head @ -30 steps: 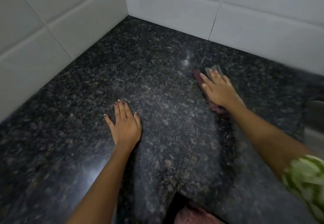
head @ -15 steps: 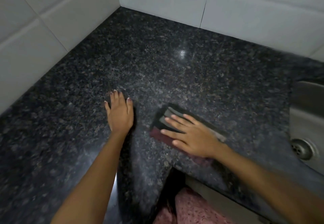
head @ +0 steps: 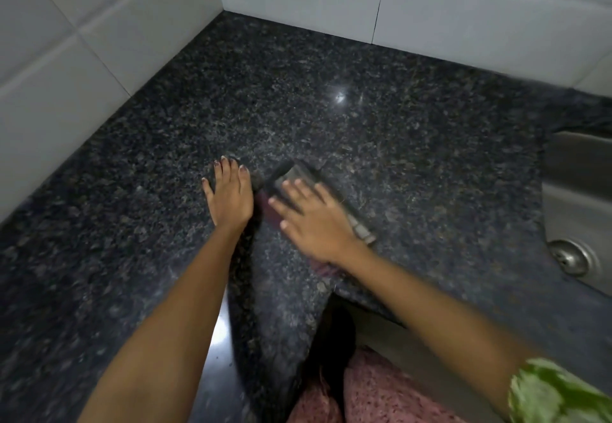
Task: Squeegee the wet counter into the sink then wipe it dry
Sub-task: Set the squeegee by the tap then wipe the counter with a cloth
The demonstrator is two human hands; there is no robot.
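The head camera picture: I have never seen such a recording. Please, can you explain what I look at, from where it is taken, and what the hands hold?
There is no machine here. A person wears one wide-angle camera on the head, so the picture looks forward and down along their own two arms.

The dark speckled surface is a stone counter in a corner of white wall tiles. At the right edge a metal sink with its drain is partly in view.

The left hand lies flat on the counter, fingers straight, holding nothing. The right hand presses with straight fingers on a folded cloth, dark red and grey, which lies flat on the counter close beside the left hand. The right hand is blurred, so it is likely wiping. Nothing is gripped.
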